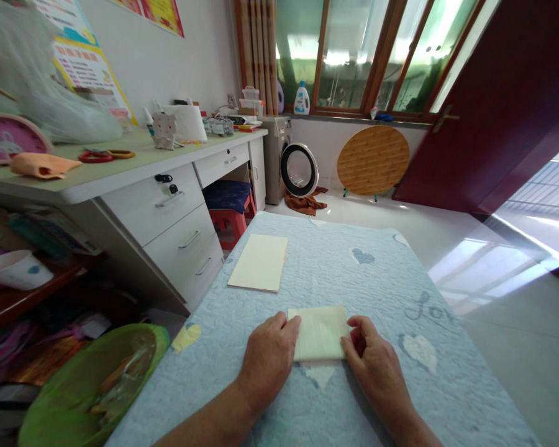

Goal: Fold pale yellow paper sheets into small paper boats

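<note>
A pale yellow sheet of paper (320,334), looking folded, lies on the quilted light-blue cover (330,267) between my hands. My left hand (271,347) grips its left edge, with the thumb on top and the other fingers curled at the side. At the right edge, my right hand (375,357) has its thumb and forefinger closed around the border of the paper. Farther off to the left rests a stack of the same pale yellow paper (259,262), which neither hand touches.
Left of the covered table stands a green bin (161,347) with a clear plastic bag inside. Behind it is a white desk (153,205) holding scissors (106,155) and a pink clock (12,139). A red stool (230,223) sits under the desk. An open washing machine (274,161) stands beyond.
</note>
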The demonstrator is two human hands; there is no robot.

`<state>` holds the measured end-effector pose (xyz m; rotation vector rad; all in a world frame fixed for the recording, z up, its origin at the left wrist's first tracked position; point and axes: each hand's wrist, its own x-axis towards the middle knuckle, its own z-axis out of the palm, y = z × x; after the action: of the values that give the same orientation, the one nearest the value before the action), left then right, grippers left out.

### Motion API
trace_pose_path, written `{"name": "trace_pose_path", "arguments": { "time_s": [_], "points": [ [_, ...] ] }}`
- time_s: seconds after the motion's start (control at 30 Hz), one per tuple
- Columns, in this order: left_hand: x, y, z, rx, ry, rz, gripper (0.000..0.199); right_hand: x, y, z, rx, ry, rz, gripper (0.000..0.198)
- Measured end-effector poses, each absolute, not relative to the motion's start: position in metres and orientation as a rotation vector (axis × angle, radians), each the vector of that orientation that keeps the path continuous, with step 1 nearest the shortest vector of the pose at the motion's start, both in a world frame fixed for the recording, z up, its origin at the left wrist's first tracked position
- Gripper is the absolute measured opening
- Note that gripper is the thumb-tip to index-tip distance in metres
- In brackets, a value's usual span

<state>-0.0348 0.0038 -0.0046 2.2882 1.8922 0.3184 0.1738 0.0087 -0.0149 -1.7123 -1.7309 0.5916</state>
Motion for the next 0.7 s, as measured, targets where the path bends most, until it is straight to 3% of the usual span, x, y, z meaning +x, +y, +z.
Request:
{"name": "trace_pose_path", "arguments": {
  "time_s": [0.7],
  "points": [
    [-0.034,0.0029,-0.0034,2.321,1.886,0.305,0.027,0.1738,0.0092,-0.0136,-1.713,-1.732,0.61,0.026]
  ]
}}
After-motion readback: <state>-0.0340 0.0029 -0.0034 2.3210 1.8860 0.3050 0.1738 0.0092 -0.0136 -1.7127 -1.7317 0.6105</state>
